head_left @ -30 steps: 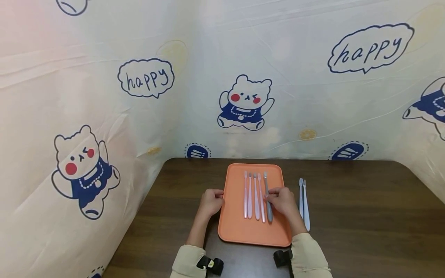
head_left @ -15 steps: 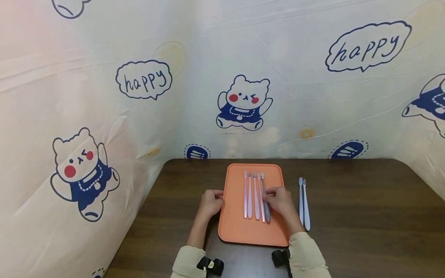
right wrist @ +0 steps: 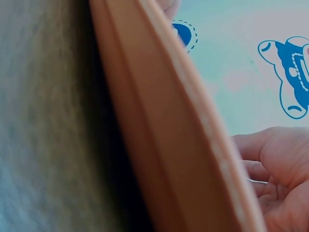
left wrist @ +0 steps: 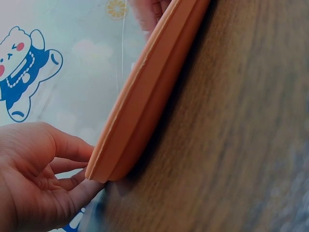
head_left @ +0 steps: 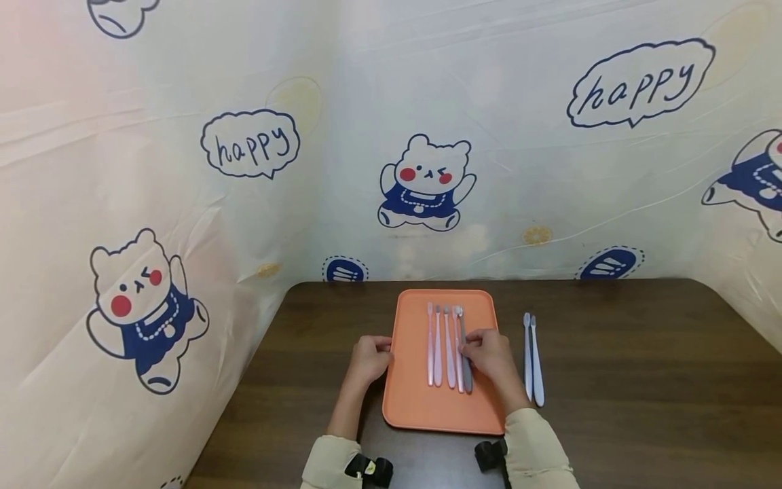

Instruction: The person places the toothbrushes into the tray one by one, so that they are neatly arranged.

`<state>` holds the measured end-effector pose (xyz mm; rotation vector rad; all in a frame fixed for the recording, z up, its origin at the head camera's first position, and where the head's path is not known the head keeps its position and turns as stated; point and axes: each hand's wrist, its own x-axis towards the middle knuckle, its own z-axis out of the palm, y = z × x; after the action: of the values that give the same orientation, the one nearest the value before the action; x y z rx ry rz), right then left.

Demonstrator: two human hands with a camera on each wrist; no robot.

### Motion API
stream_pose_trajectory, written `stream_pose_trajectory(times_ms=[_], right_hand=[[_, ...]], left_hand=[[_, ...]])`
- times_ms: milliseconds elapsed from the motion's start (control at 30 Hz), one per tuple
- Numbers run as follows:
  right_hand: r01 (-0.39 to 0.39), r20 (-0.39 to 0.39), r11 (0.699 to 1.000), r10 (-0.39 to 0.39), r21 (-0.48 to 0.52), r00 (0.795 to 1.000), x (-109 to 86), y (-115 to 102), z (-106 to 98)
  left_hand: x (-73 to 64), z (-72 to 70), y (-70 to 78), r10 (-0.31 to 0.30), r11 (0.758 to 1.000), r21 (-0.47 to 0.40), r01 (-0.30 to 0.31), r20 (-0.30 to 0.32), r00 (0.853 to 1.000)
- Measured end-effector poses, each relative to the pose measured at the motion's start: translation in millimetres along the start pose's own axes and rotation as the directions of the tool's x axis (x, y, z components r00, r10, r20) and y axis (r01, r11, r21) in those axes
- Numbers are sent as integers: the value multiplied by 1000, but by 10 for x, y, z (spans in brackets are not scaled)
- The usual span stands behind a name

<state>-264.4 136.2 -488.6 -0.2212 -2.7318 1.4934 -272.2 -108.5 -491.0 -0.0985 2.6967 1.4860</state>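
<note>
An orange tray point(head_left: 421, 411) lies on the table, with several pink toothbrushes point(head_left: 438, 353) set side by side on it, heads toward the far end. My left hand point(head_left: 369, 358) holds the tray's left rim; in the left wrist view, the fingers and thumb of that hand point(left wrist: 43, 174) meet at the tray edge. Over the right side of the tray, my right hand point(head_left: 491, 354) pinches a grey toothbrush point(head_left: 467, 377) by its handle, close along the rightmost pink one. From the right wrist view, the tray wall point(right wrist: 159, 116) hides the fingertips of the right hand point(right wrist: 280, 169).
Two light blue toothbrushes point(head_left: 536, 367) lie on the brown wooden table point(head_left: 635, 367), just right of the tray. A pale curtain point(head_left: 342, 136) with printed bears hangs behind the table and down its left side. A grey surface point(head_left: 427, 458) shows between the forearms.
My right hand has slid the grey toothbrush left, up against the row of pink ones, and its head has rolled slightly. The left hand stays at the tray's rim.
</note>
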Motion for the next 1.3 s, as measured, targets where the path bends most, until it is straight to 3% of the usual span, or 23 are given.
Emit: stream_pose_trajectory(times_ms=[333, 800, 1300], right_hand=[[7, -3, 998, -7, -57, 1000, 17, 15, -15], [57, 55, 996, -53, -72, 997, -40, -29, -189], [68, 55, 996, -71, 60, 996, -61, 39, -387]], left_hand=[[-6, 4, 18, -27, 1000, -9, 27, 1, 1000], [-11, -2, 22, -9, 1000, -16, 9, 6, 1000], [-7, 0, 8, -8, 1000, -15, 8, 7, 1000]])
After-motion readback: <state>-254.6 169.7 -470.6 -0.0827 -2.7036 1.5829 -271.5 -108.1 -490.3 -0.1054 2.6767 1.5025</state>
